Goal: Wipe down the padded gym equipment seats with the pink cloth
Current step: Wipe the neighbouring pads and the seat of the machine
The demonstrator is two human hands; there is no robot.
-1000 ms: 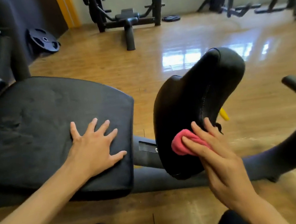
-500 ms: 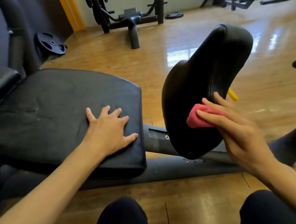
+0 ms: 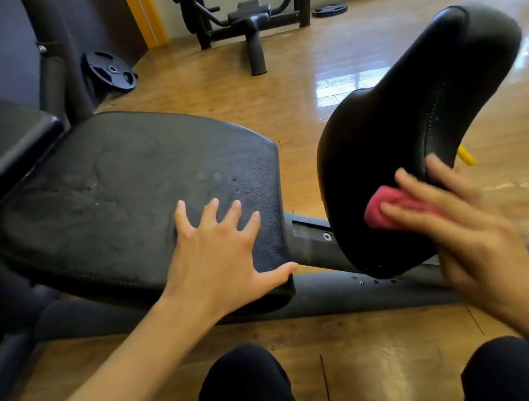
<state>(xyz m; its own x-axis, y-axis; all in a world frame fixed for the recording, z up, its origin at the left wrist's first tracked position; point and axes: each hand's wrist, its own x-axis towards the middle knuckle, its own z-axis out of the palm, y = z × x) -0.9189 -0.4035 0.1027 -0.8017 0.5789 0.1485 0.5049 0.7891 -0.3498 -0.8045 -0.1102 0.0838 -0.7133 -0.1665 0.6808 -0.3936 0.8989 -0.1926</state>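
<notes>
Shiny wood floor [image 3: 355,57] fills this gym, with a black weight bench rack [image 3: 249,15] by the far wall and a round weight plate [image 3: 111,71] leaning at the back left. Up close is a low black machine with two pads on one long dark frame bar [image 3: 333,293].

On one side is the flat seat pad [image 3: 110,197], wide and a bit worn and crinkly on top. On the other side is the curved seat pad [image 3: 396,144], which tilts up and away. A small yellow knob [image 3: 466,156] peeks out behind it.

The left hand [image 3: 220,259] lies flat on the near corner of the flat seat pad, fingers spread wide and holding nothing. It looks like it is there to lean on.

The right hand [image 3: 463,238] presses the pink cloth [image 3: 392,209] against the lower front of the curved seat pad. The fingers are laid out long over the cloth and push it onto the pad. The hand looks blurry, so it is likely rubbing.

So the step now is wiping the curved pad, down low. The top part and the stitched side seem not done yet, but I cannot tell for sure. Next, the cloth should slide up along the curve with steady pushing, staying bunched under the fingers so it does not slip out. The flat pad may still need its turn too.
</notes>
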